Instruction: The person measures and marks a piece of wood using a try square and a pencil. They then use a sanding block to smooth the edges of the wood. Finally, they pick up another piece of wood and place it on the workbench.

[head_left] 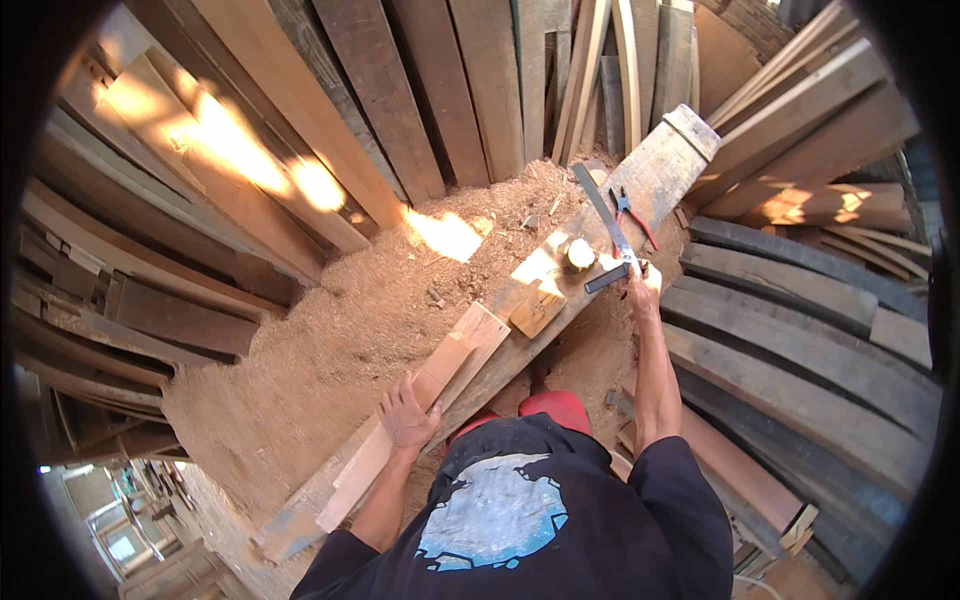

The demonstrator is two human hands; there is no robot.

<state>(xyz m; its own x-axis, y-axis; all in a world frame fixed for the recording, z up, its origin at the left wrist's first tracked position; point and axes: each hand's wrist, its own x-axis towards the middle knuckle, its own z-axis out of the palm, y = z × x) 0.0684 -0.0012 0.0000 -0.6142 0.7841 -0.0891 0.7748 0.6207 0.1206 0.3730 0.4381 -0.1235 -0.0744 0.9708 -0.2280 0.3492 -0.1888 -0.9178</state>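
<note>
My left hand [408, 412] grips the near end of a short wooden piece [445, 365], its thumb on one side and fingers on the other. Under that piece lies a longer planed board [360, 470], flat along a plank bench [655, 175]. My right hand [645, 284], farther up the bench, is closed around a try square [602, 215]. The metal blade points away from me, and the dark stock [606, 279] sits beside my fingers. Pliers with red handles [630, 214] lie just beyond the blade. Near the square are a small round yellowish object [578, 254] and a wooden block [537, 311].
Wood shavings [340, 320] cover the floor left of the bench. Tall boards [380, 90] lean at the back and left. Stacked planks [790, 340] fill the right side. Bright sun patches fall on the boards and shavings.
</note>
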